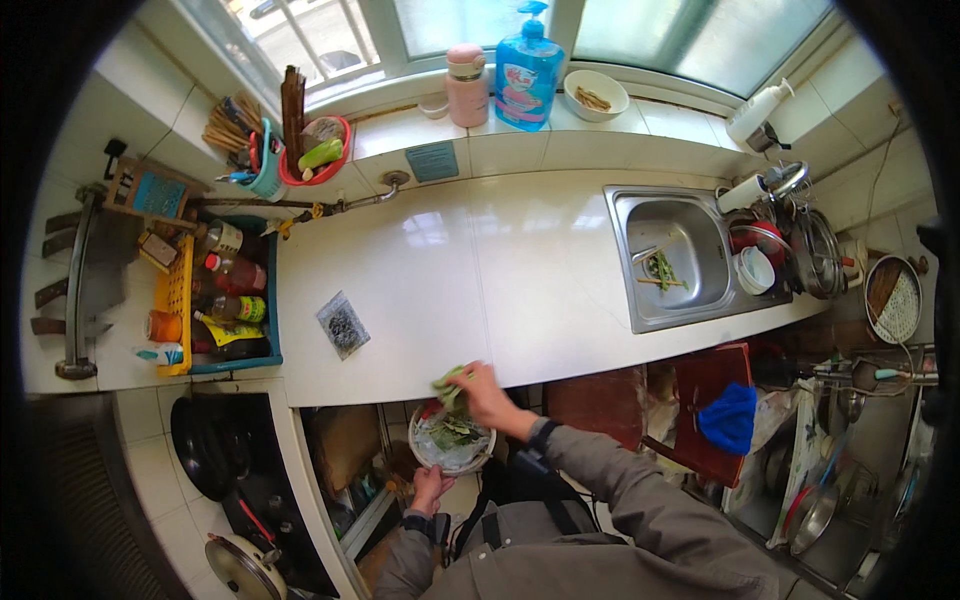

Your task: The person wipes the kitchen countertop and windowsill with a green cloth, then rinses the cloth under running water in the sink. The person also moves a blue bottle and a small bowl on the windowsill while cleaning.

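Observation:
My right hand [493, 403] grips a crumpled light-green cloth [448, 384] at the front edge of the white countertop [420, 292]. Just below that edge is a round waste bin [489, 448], lined with a thin clear bag and holding green leaf scraps [454, 432]. Something red shows near the bin's far rim, partly covered. With my left hand [430, 489] I hold the bin's near rim. A small clear packet with dark contents [343, 325] lies on the counter to the left.
A steel sink [675, 217] at the right holds green scraps and chopsticks. Bottles fill a basket [274, 330] at the left. A blue soap bottle [527, 75] and a pink flask [466, 88] stand on the sill. Knives hang on a left wall rack [78, 292]; a stove [277, 480] is lower left.

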`<state>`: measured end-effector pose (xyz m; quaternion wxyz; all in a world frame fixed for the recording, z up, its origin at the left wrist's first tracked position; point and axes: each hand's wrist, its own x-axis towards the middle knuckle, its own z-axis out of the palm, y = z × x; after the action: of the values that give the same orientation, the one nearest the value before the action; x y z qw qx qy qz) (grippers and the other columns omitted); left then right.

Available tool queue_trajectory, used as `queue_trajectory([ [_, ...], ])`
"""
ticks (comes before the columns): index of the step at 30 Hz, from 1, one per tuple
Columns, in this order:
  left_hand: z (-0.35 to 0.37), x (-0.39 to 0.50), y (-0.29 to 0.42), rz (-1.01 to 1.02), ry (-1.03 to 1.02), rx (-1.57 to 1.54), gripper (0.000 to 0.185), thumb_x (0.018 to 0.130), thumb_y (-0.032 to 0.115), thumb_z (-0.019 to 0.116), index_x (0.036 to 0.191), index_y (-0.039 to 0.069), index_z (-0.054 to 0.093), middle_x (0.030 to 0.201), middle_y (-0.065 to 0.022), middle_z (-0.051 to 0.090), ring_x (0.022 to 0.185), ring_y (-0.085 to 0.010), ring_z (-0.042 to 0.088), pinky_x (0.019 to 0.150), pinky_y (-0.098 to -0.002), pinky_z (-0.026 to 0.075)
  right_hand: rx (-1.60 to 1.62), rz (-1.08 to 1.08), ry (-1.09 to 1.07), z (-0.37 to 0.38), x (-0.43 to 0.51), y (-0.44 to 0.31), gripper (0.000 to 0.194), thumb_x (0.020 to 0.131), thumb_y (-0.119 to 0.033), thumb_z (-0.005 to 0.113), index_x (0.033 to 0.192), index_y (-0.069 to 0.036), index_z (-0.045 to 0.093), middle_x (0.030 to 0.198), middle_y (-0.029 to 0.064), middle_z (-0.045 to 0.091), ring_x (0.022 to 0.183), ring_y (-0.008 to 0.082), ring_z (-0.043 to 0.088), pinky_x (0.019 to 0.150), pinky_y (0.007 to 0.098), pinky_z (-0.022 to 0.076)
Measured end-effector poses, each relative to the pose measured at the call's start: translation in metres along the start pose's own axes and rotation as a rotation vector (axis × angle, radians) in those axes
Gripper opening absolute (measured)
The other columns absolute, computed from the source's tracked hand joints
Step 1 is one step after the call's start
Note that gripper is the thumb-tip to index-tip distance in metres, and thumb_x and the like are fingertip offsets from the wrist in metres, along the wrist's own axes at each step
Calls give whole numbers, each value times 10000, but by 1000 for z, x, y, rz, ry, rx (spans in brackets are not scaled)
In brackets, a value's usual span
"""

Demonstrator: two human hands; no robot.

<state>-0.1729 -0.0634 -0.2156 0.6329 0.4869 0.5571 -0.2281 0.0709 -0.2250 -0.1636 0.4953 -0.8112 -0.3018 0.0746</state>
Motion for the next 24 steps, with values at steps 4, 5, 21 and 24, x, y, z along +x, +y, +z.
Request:
queue_trajectory([
  [4, -5, -2, -5, -10, 3, -71, 280, 1041, 184, 513, 1201, -44, 480, 1146, -218, 645, 965, -293, 712, 844, -403, 632, -127, 60, 213, -69, 11, 69, 423, 779, 71, 545, 1133, -100, 701, 1015, 165, 585, 980, 346, 526, 871, 441, 434],
  [5, -7, -3, -6, -20, 4, -98, 333, 1033, 169, 516, 1286, -47, 487, 1189, -218, 643, 991, -295, 713, 851, -403, 626, -278, 61, 244, -92, 15, 88, 446, 773, 85, 548, 1146, -107, 701, 1016, 155, 566, 981, 344, 518, 860, 445, 438],
  [21, -24, 1, -36, -48, 168, -306, 321, 1044, 200, 521, 1207, -70, 462, 1170, -234, 629, 1007, -328, 705, 862, -416, 621, -536, 331, 181, -74, 78, 98, 571, 757, 94, 535, 1281, -118, 622, 1180, 208, 484, 1062, 409, 470, 952, 490, 412],
  [24, -32, 14, -49, -47, 159, -338, 327, 1033, 217, 540, 1132, -92, 500, 1117, -229, 645, 979, -323, 712, 827, -408, 630, -459, 238, 54, -29, 92, 63, 599, 744, 113, 539, 1291, -116, 622, 1194, 192, 485, 1064, 405, 452, 957, 484, 418],
])
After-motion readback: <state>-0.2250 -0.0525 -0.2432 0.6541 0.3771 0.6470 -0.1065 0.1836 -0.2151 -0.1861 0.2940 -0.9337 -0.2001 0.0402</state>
